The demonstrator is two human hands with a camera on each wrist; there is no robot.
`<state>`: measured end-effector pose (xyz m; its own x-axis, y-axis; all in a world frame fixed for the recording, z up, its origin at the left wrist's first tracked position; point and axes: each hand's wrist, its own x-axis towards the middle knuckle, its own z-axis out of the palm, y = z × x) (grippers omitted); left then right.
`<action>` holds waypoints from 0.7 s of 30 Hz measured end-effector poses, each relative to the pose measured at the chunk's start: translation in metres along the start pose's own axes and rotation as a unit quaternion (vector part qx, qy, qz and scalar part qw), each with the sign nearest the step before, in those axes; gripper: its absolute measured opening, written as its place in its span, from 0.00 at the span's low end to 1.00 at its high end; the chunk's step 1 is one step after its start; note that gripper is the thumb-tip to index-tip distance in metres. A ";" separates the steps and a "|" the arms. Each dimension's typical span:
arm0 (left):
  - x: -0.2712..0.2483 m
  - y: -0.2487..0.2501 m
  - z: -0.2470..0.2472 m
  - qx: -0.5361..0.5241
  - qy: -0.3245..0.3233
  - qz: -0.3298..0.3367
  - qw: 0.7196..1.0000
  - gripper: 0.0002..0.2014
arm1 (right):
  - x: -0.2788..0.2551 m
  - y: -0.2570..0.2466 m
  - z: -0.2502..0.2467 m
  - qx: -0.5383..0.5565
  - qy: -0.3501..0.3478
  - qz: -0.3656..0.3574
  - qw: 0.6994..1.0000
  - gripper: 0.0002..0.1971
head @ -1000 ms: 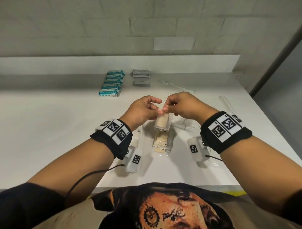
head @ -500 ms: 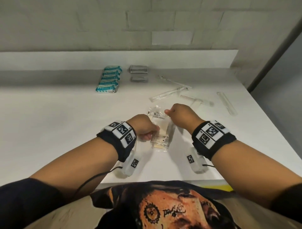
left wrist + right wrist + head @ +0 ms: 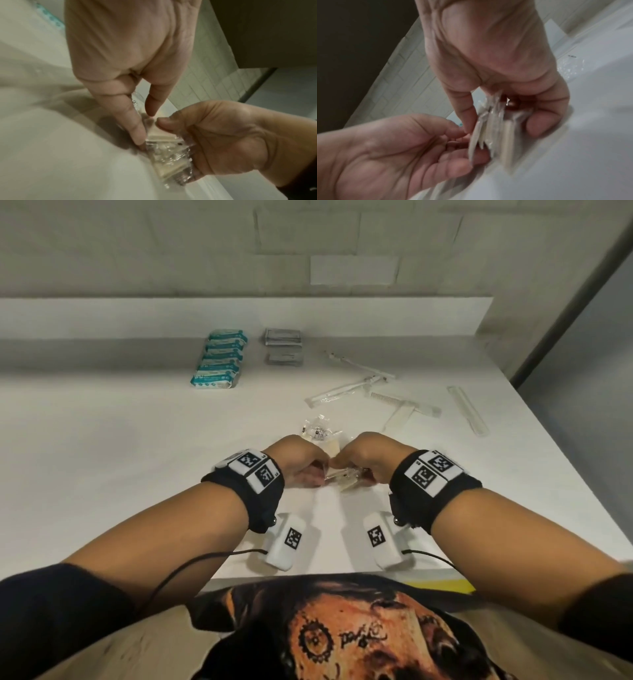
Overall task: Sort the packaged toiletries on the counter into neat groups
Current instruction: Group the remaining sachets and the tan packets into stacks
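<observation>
A small stack of clear-wrapped beige packets stands on edge on the white counter, close to its near edge. My right hand pinches the stack between thumb and fingers. My left hand holds its left end, thumb on top and a straight finger along the side. The wrist views show the packets squeezed together between both hands. One more beige packet lies just behind the hands.
A crumpled clear packet lies beyond the hands. At the back are a row of teal packets and grey packets. Wrapped combs and long sleeves lie scattered at the right, one near the right edge.
A second ago both hands held one beige packet above the pile. They lowered it onto the pile and now grip the gathered packets, tipped from flat onto their edge.
</observation>
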<state>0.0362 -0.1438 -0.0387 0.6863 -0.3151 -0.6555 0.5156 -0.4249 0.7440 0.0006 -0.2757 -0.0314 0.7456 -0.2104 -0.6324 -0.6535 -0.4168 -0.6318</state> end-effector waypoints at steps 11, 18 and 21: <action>0.001 -0.011 0.008 0.038 0.045 0.194 0.979 0.40 | 0.002 0.010 -0.003 -0.370 0.122 -0.218 0.895 0.30; 0.008 -0.016 0.021 0.040 0.076 0.228 0.970 0.38 | 0.001 0.023 -0.020 -0.330 0.128 -0.189 0.916 0.30; 0.009 -0.016 0.028 0.001 0.064 0.230 0.971 0.41 | 0.003 0.025 -0.015 -0.273 0.091 -0.212 0.934 0.27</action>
<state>0.0195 -0.1636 -0.0597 0.9022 -0.3630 -0.2330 0.1393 -0.2659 0.9539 -0.0113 -0.2999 -0.0424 0.9644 -0.0506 -0.2597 -0.1680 -0.8754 -0.4533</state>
